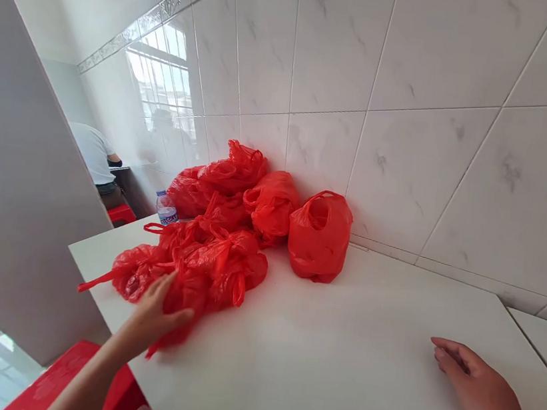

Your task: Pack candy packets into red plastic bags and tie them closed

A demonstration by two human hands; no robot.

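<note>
Bags (220, 248), red and bulging, heap up on the white table (314, 352), and here's the left hand (153, 310) at the front bag (189, 298), grip impossible to tell; the right hand (483, 391) hovers empty, loosely curled; one upright bag (321, 248) looks placed, the jumbled rest apparently left to tidy

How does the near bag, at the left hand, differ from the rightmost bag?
The near bag is partly hidden by the left hand; no hand covers the rightmost bag.
The near bag sits at the front of the pile; the rightmost bag stands closer to the wall.
Both are red plastic.
</note>
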